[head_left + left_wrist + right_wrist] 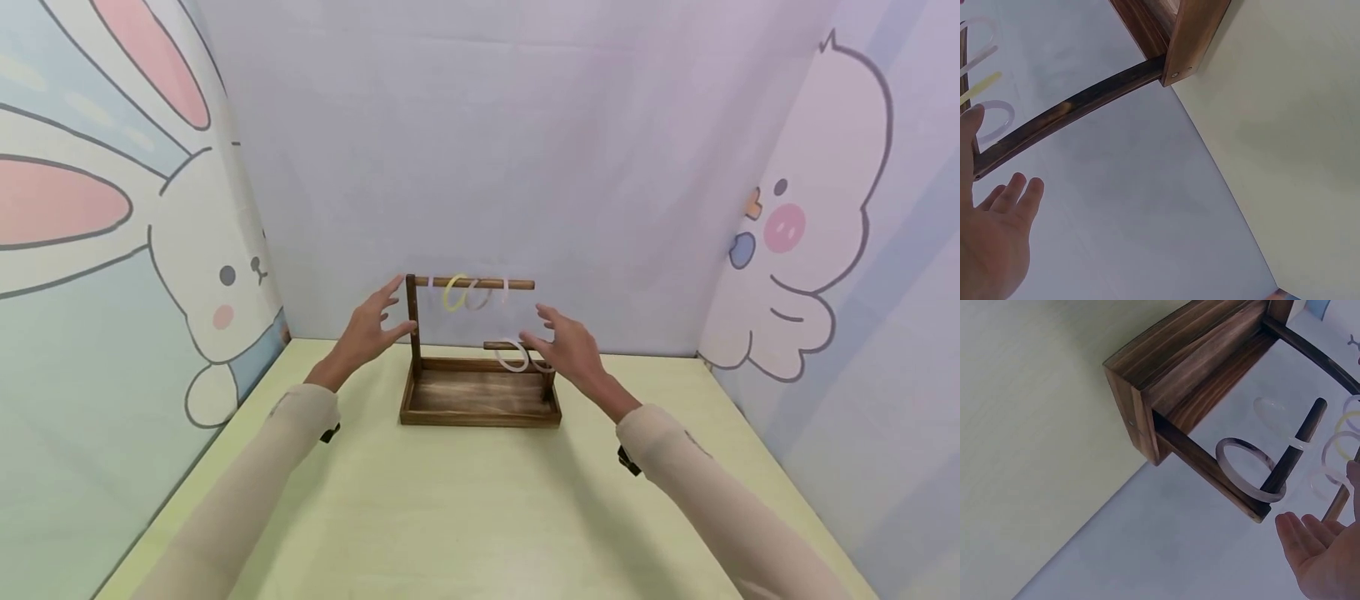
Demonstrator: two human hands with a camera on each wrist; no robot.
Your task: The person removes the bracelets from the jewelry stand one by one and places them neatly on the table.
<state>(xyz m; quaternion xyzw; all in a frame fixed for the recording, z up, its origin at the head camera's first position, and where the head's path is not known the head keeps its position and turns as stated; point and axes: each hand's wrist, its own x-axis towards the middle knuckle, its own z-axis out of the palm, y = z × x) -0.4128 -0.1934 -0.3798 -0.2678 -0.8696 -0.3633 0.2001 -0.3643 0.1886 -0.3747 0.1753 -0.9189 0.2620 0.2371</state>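
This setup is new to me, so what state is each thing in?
Left hand, open, holding nothing
Right hand, open, holding nothing
Wooden stand, upright on table
Lavender bangle, hanging on upper bar
Yellow bangle, hanging on upper bar
Beige bangle, hanging on upper bar
Pinkish bangle, hanging on upper bar
White bangle, hanging on lower bar
Grey bangle, hanging on lower bar

A pale yellow-green tabletop [450,517] meets a lilac-grey back wall [480,150]; a cartoon rabbit [191,242] decorates the left wall [75,400].
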